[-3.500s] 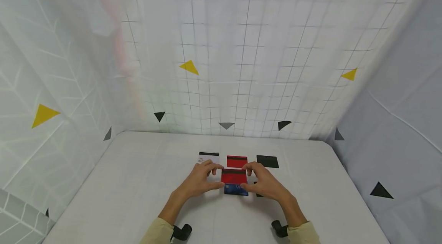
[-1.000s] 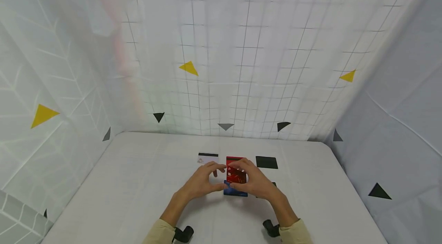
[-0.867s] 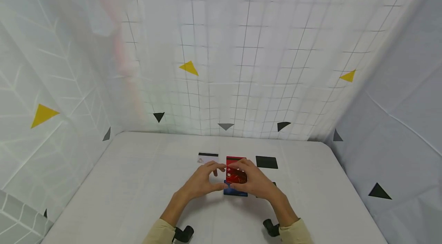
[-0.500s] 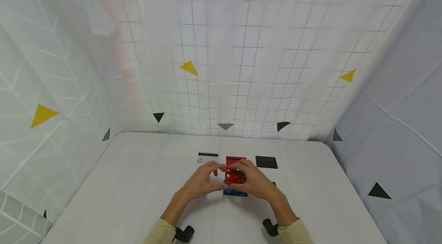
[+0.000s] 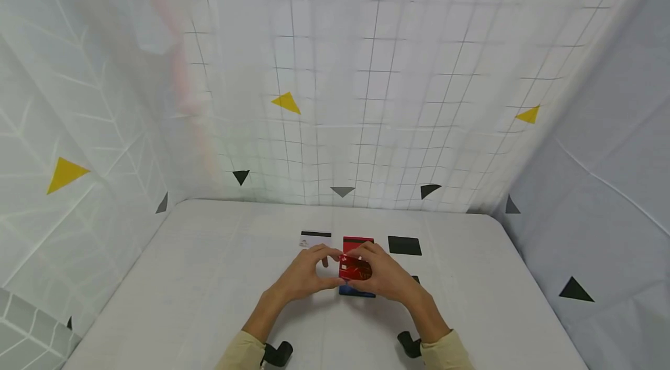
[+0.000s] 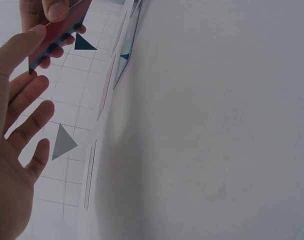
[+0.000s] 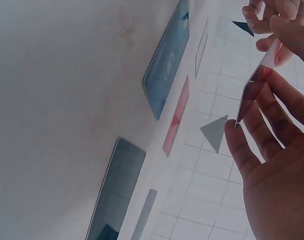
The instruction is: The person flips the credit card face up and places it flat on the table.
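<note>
A red bank card [image 5: 355,269] is raised above the table, chip side facing the head camera. My left hand [image 5: 313,272] pinches its left edge, the thumb [image 6: 23,47] lying on the card in the left wrist view. From the other side my right hand [image 5: 386,272] grips the same card, its fingers [image 7: 269,112] spread behind it. Below the held card, a blue card [image 5: 361,291] lies on the table, partly covered in the head view. Just beyond the hands lies another red card [image 5: 358,241] with its dark stripe up.
A white card [image 5: 316,239] with a black stripe lies at the back left, a black card [image 5: 405,245] at the back right. Another dark card [image 7: 117,185] is mostly hidden behind my right hand in the head view. White cloth [image 5: 335,143] walls surround the white table [image 5: 220,277].
Since 3.5 s ago, the held red card has gone from stripe side to chip side facing up, and my right hand has shifted left. Over the last second the card has tilted and lowered slightly.
</note>
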The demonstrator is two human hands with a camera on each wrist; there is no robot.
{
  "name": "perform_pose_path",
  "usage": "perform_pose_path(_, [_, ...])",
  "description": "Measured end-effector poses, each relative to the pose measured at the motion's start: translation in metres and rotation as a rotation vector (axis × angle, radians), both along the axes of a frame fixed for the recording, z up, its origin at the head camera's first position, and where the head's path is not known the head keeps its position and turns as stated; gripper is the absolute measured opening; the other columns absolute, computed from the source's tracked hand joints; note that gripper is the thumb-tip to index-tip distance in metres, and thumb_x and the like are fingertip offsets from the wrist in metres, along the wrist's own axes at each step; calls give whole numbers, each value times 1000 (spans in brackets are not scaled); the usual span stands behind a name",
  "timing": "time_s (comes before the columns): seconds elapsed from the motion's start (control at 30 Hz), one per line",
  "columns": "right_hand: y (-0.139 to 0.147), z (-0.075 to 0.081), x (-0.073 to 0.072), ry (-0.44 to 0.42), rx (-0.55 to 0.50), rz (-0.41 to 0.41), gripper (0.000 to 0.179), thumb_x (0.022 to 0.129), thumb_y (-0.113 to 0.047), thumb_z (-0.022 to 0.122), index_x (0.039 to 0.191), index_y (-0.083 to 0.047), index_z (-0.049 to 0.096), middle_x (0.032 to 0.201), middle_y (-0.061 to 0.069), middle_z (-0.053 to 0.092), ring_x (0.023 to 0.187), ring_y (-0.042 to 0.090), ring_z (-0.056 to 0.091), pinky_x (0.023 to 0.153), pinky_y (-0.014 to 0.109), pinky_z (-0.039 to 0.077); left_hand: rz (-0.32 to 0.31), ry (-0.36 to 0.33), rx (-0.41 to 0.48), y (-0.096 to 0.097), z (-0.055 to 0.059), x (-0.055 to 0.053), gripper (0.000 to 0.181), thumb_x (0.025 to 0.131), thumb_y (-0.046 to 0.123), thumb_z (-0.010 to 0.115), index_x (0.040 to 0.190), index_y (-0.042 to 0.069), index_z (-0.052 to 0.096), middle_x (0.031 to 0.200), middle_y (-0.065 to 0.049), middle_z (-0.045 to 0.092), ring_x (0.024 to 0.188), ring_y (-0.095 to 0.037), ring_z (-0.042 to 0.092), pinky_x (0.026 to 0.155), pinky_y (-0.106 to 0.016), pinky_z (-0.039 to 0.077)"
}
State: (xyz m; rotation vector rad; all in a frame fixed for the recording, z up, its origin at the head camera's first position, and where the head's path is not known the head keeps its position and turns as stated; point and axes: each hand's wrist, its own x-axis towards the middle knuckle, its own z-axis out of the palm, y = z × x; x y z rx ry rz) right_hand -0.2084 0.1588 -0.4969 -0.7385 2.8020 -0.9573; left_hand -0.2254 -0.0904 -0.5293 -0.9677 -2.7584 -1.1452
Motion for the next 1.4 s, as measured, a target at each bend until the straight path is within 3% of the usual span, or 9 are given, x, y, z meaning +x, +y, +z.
perform_pose_path(0.23, [2, -3, -1, -37, 12, -33, 57, 82, -36, 84, 132, -22, 61, 131, 1, 54, 117, 22, 54, 92, 44, 55, 30, -38, 3, -12, -4, -1, 57, 83, 56, 77, 134, 37, 59, 122, 6, 66, 97, -15, 58, 79, -32, 47])
perform_pose_path(0.4, [3, -6, -5, -70, 28, -50, 59, 82, -38, 83, 133, -20, 61, 131, 2, 54, 116, 26, 54, 88, 45, 55, 64, -53, -7, -23, -5, -2, 58, 82, 57, 77, 133, 38, 60, 120, 6, 66, 96, -12, 57, 78, -29, 49])
perform_pose_path(0.63, [-2, -11, -11, -54, 28, -20, 58, 82, -42, 82, 131, -17, 63, 128, 1, 56, 111, 24, 55, 83, 41, 54, 73, -74, -17, -36, -9, -3, 55, 82, 46, 81, 132, 32, 61, 114, 4, 65, 96, -15, 56, 74, -28, 49])
perform_pose_path(0.8, [-18, -15, -17, -60, 70, 8, 55, 83, -44, 81, 128, -17, 65, 128, 1, 55, 110, 20, 56, 85, 38, 55, 102, -65, -93, -53, -12, -2, 56, 81, 50, 81, 131, 32, 62, 110, 12, 63, 93, -10, 55, 72, -26, 47])
perform_pose_path(1.03, [-45, -21, -26, -43, 128, 44, 52, 81, -43, 82, 124, -18, 67, 124, -2, 58, 113, 16, 52, 91, 39, 54, 137, -55, -178, -75, -9, -4, 52, 80, 47, 83, 126, 30, 66, 104, 13, 62, 88, -10, 54, 71, -28, 46])
perform_pose_path(1.23, [-66, -23, -31, -48, 180, 67, 48, 79, -43, 83, 119, -19, 70, 112, -8, 58, 102, 9, 51, 87, 33, 53, 184, 18, -283, -88, -13, -5, 49, 76, 49, 85, 119, 30, 71, 96, 16, 62, 83, -7, 53, 82, -38, 41])
perform_pose_path(1.4, [-76, -24, -32, -48, 218, 77, 48, 78, -43, 84, 117, -18, 71, 108, -7, 58, 98, 9, 51, 88, 31, 52, 205, 20, -341, -92, -13, -6, 51, 75, 49, 85, 119, 27, 72, 96, 15, 63, 90, -8, 56, 88, -43, 40])
